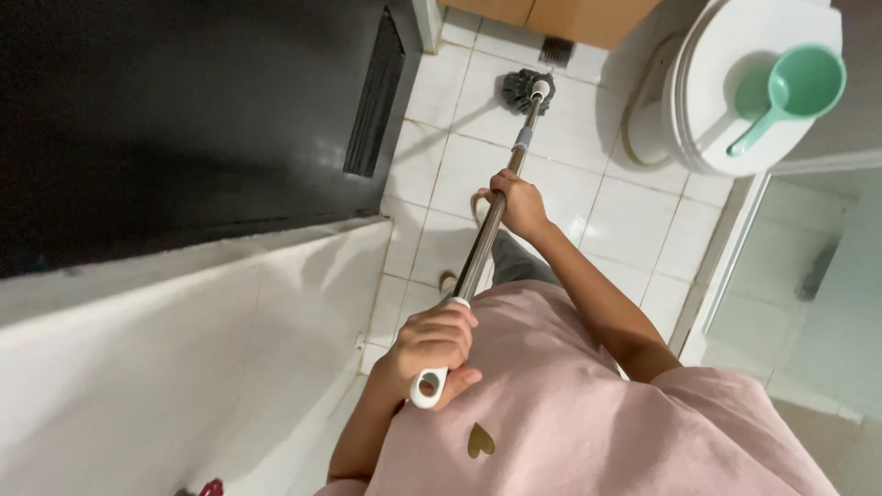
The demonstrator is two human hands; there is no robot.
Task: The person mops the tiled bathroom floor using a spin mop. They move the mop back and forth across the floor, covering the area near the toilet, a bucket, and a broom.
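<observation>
The mop (487, 234) runs as one long line away from the body: its dark stringy head (526, 89) rests on the white tiled floor (634, 220) at the far end, near the small floor drain (556, 49), and its metal pole slants back toward the person's chest, ending in a white looped cap (428, 386).

Both hands are closed around that pole. The left hand (434, 344) wraps the near end, just above the loop and close against the pink shirt (570, 413). The right hand (519, 204) holds the pole about midway, arm stretched forward, so it is the hand nearer the mop head; the head lies straight ahead of that grip, along the pole's axis.

Taking the mop head as the landmark: to its right stands a white toilet (726, 101) with the lid down and a green scoop (792, 90) lying on it. To its left rises a dark door (184, 119) with a slatted vent. Behind it, beyond the drain, is a wooden cabinet front (579, 14). Nearer the person, on the left, a white tiled wall (165, 367) runs alongside.
</observation>
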